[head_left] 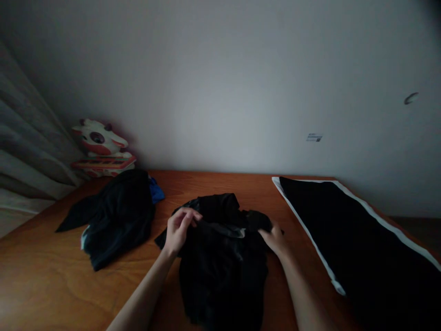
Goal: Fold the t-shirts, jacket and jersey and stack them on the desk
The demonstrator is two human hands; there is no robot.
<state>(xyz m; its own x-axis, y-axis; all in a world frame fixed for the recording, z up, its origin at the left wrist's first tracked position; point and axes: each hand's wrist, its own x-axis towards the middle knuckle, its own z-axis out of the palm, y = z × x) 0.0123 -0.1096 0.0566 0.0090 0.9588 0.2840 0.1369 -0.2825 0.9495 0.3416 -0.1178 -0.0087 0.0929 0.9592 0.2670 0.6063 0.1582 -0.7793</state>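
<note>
A black garment [223, 271] lies crumpled on the wooden table, running down to the lower edge of the view. Near its collar a small pale label shows. My left hand [180, 228] is at the garment's upper left, with thumb and fingers pinched together on the black fabric. On the upper right, my right hand [274, 236] is closed on a bunched part of the same garment, its fingertips partly hidden by the cloth.
Dark clothes [120, 216] with a blue piece [156, 190] lie on the wooden table [41, 276] at left, before a cow-shaped toy keyboard [103, 149]. A black cloth with white edges [351, 230] covers the right side. Behind are a wall and a curtain [27, 138].
</note>
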